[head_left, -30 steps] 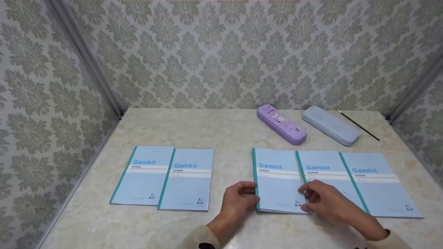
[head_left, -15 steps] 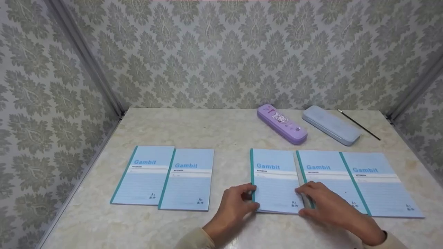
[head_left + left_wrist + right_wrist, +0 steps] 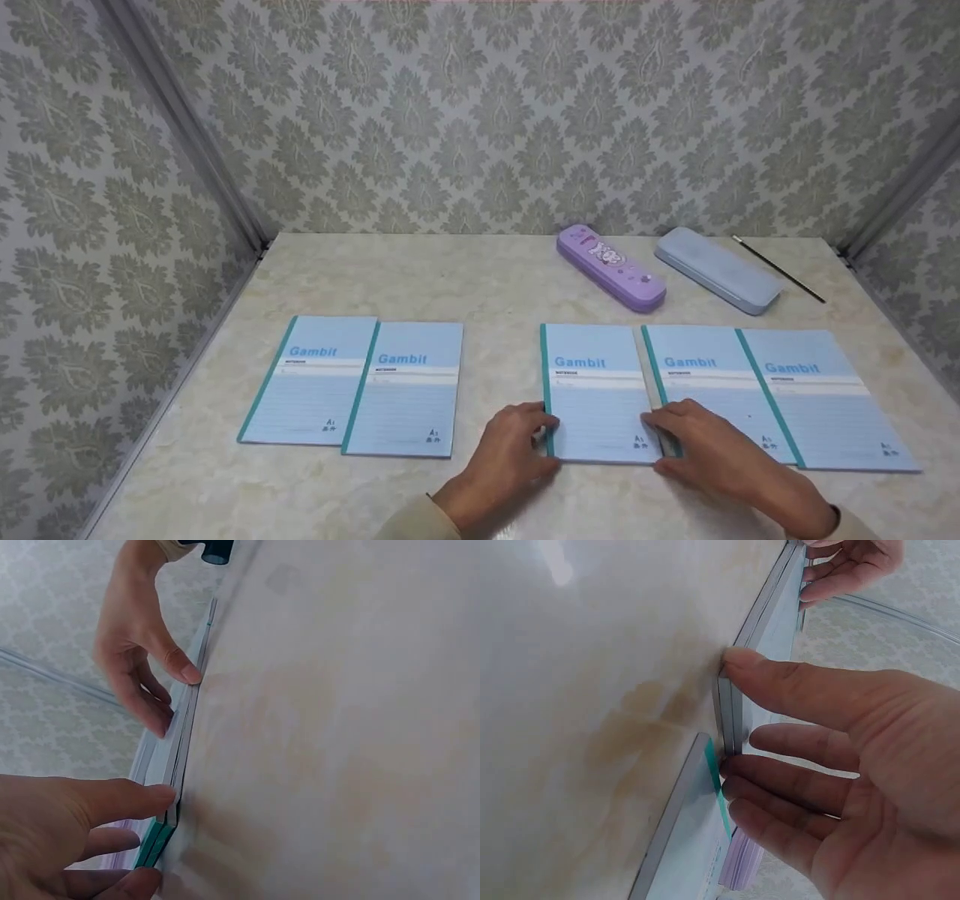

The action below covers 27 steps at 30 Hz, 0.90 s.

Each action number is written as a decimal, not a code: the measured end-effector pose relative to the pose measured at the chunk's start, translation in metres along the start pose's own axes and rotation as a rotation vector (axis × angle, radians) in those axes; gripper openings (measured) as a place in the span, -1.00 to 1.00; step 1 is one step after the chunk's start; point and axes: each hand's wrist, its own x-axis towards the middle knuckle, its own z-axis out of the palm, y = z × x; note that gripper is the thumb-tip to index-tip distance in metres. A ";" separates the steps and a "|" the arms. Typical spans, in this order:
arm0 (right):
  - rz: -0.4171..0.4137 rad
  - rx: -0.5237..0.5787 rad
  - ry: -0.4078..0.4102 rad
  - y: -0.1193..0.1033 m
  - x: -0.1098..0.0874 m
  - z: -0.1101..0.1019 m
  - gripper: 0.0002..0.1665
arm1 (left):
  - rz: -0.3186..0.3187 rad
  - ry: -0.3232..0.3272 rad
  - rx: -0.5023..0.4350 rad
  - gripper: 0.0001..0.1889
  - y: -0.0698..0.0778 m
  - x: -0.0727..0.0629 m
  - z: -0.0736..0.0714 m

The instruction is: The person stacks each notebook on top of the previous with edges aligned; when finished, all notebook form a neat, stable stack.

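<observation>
Two stacked notebooks (image 3: 600,397) with light-blue covers and green spines lie on the table between the hands; the lower one shows as a second layer in the wrist views. My left hand (image 3: 508,450) rests at their lower left corner, its thumb at the bottom edge and fingertips by the green spine (image 3: 154,844). My right hand (image 3: 720,454) touches the lower right corner, thumb on the bottom edge and fairly straight fingers along the side. Its fingers pass over the left edge of another notebook (image 3: 697,360). Farther right lies a matching notebook (image 3: 810,375), edge to edge with that one.
Two more such notebooks, a left one (image 3: 315,382) and a right one (image 3: 409,390), lie side by side at the left. Behind are a purple pencil case (image 3: 611,268), a pale blue case (image 3: 716,270) and a thin black pencil (image 3: 780,270). Patterned panels (image 3: 480,112) enclose the table.
The stacked notebooks have shifted a little left between my hands, leaving a narrow gap to the notebook on the right. Their loose bottom edges now look more even. Both hands stay at the corners.
</observation>
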 end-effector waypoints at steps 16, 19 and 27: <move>-0.096 -0.021 0.059 -0.005 0.003 0.007 -0.32 | 0.024 0.000 0.086 -0.53 -0.004 -0.002 -0.004; -0.181 -0.065 0.105 -0.007 0.005 0.009 -0.37 | 0.019 -0.001 0.090 -0.52 -0.007 -0.002 -0.008; -0.225 -0.090 0.125 -0.010 0.015 0.010 -0.39 | 0.031 0.019 0.089 -0.53 -0.016 0.000 -0.016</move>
